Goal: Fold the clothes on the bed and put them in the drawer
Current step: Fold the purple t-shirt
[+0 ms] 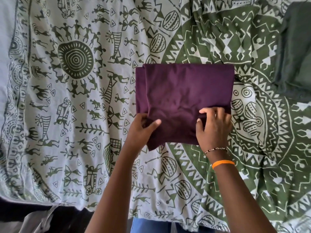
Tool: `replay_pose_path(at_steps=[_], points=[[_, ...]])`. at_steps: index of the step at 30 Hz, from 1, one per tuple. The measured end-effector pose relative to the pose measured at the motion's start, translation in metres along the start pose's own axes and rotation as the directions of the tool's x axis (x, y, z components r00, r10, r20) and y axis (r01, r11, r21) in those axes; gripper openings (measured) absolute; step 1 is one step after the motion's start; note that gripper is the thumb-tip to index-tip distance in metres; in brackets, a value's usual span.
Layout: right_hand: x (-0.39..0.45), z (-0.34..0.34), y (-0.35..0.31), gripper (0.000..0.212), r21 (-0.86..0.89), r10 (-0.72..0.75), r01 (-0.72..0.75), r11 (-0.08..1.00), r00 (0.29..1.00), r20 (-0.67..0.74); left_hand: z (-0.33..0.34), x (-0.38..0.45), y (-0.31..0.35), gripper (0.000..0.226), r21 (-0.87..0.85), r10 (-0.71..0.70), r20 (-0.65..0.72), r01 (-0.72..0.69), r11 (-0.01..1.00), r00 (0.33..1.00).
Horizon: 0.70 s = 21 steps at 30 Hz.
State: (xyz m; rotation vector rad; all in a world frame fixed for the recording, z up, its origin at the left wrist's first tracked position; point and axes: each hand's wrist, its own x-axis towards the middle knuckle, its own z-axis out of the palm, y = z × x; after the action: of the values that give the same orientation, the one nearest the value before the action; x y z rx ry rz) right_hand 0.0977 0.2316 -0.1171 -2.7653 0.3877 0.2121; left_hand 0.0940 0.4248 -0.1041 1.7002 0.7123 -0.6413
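Note:
A dark purple garment (185,91) lies folded into a rough rectangle in the middle of the bed. My left hand (143,130) pinches its near left corner, thumb on top of the cloth. My right hand (213,126) grips the near right edge, fingers curled into a fold of the fabric. The near edge is slightly lifted and bunched between both hands. A dark green garment (296,47) lies unfolded at the far right of the bed. No drawer is in view.
The bed is covered by a green and white patterned sheet (67,81), wrinkled on the right side. The near edge of the bed runs along the bottom, with dark floor and grey cloth (37,219) at the lower left.

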Motion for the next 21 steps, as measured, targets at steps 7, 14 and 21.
replay_pose_path(at_steps=[7,14,21], points=[[0.002,0.003,-0.047,0.013,0.295,-0.256,0.241,0.924,0.967,0.011,-0.026,-0.013,-0.023,0.024,0.395,0.008,-0.002,-0.007,0.919,1.000],[-0.024,0.014,-0.081,0.037,0.261,-0.268,0.205,0.943,0.935,0.232,-0.017,0.016,0.016,0.028,0.257,0.197,-0.277,-0.125,0.958,0.940],[-0.040,0.034,-0.099,0.025,0.126,-0.186,0.154,0.980,0.934,0.306,-0.006,0.048,0.038,0.024,0.300,0.266,-0.276,-0.180,0.937,0.924]])
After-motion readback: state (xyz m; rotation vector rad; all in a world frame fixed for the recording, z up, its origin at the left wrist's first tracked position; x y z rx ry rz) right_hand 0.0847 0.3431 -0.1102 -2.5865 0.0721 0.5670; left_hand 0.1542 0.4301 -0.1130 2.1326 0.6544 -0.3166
